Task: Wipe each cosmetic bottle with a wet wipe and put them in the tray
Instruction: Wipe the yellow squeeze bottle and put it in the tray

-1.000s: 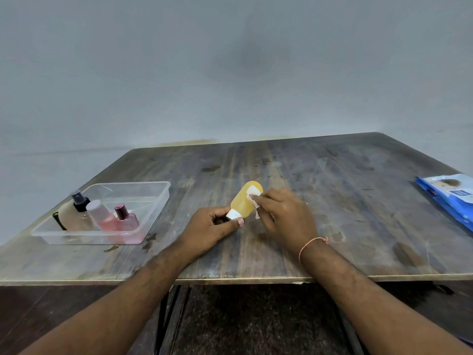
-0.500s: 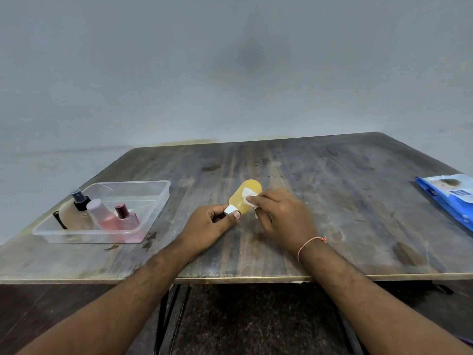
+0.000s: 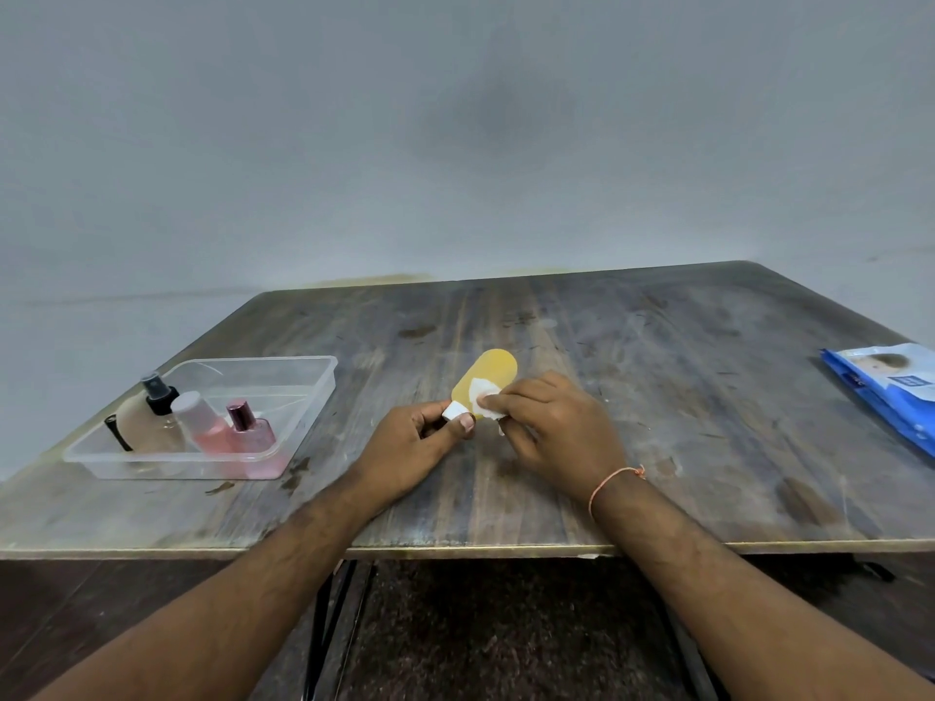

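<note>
Spanning a scuffed wooden table (image 3: 657, 397) (grey wall (image 3: 455, 144) behind), both hands pinch: left hand (image 3: 415, 447) bottle (image 3: 493, 371), right hand (image 3: 551, 432) wipe (image 3: 488, 399).

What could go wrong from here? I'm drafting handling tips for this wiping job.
The left hand pinches the yellow bottle only at its white cap, so the rubbing of the wet wipe under the right hand could twist it out of that grip. The tray already holds bottles at its near end; setting this one among them might topple them.
</note>
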Demonstrator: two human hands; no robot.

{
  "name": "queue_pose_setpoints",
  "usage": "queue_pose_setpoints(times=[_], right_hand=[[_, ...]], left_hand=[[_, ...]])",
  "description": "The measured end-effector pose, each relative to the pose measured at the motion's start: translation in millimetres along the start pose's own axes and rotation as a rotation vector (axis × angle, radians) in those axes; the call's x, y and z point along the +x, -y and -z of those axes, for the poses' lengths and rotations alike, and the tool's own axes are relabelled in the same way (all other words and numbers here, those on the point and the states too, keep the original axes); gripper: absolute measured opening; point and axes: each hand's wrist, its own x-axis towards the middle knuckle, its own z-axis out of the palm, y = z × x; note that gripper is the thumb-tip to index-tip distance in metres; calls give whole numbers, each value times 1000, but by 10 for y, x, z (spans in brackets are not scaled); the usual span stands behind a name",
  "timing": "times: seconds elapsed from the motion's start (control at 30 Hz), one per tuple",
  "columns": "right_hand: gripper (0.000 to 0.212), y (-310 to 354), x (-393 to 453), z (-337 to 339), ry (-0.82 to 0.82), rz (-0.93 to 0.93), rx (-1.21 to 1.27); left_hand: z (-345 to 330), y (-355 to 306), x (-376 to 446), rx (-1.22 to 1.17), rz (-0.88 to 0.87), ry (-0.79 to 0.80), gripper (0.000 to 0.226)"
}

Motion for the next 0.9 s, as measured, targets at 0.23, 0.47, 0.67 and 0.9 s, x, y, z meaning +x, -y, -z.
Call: queue_pose_setpoints(times=[0.23, 0.47, 0.67, 0.9], right_hand=[[28, -38, 16, 75, -106, -262, -79], [32, -52, 3, 41, -70, -222, 5], [31, 23, -7, 9, 92, 21, 140], [31, 25, 1, 1, 61, -39, 63]], left_hand=[[-8, 5, -16, -35, 12, -5, 42], [-7, -19, -38, 28, -22, -28, 45], [8, 1, -36, 142, -54, -29, 47], [9, 19, -31, 220, -115, -97, 51]])
